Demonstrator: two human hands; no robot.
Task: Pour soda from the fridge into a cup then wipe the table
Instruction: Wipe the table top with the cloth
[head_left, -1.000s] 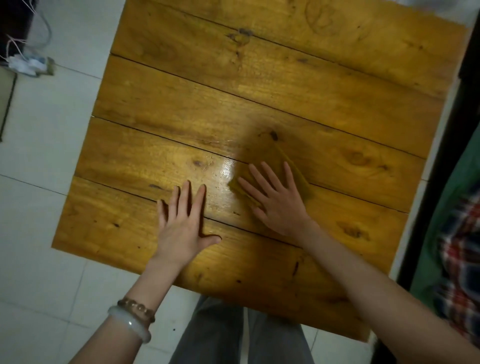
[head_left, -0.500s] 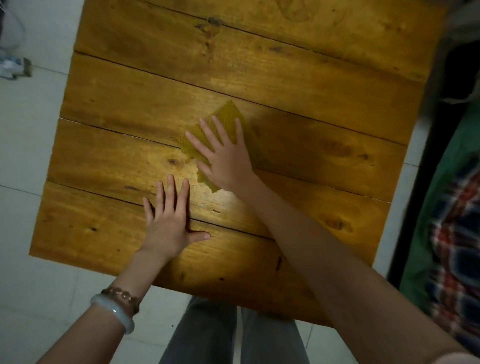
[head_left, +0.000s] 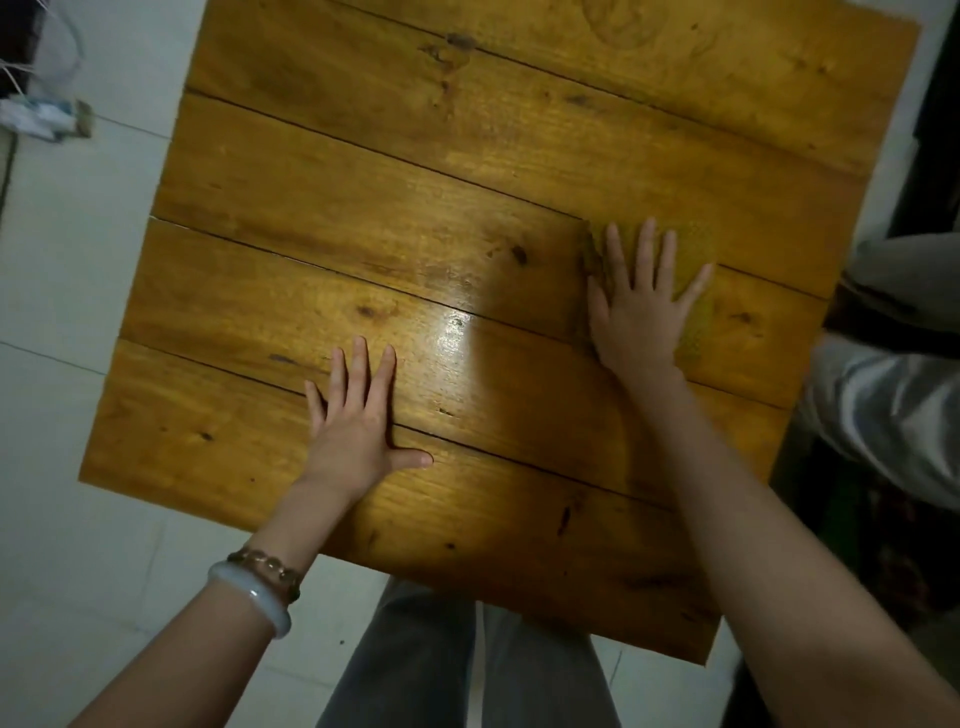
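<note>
A square wooden plank table (head_left: 363, 208) fills the view from above. A yellow-green cloth (head_left: 693, 260) lies flat on its right side, mostly covered by my right hand (head_left: 641, 306), which presses on it with fingers straight and spread. My left hand (head_left: 358, 415) rests flat on the near left part of the table, fingers straight, thumb out to the right, holding nothing. Bracelets sit on my left wrist. No cup or soda is in view.
White tiled floor (head_left: 67, 291) surrounds the table on the left and near side. Cables and a small white object (head_left: 41, 119) lie on the floor at the far left. Grey and dark fabric (head_left: 893, 384) sits close to the table's right edge. My grey trousers show below.
My right hand has slid the cloth from the table's middle-left over to the right side. My left hand has stayed flat in the same spot.
</note>
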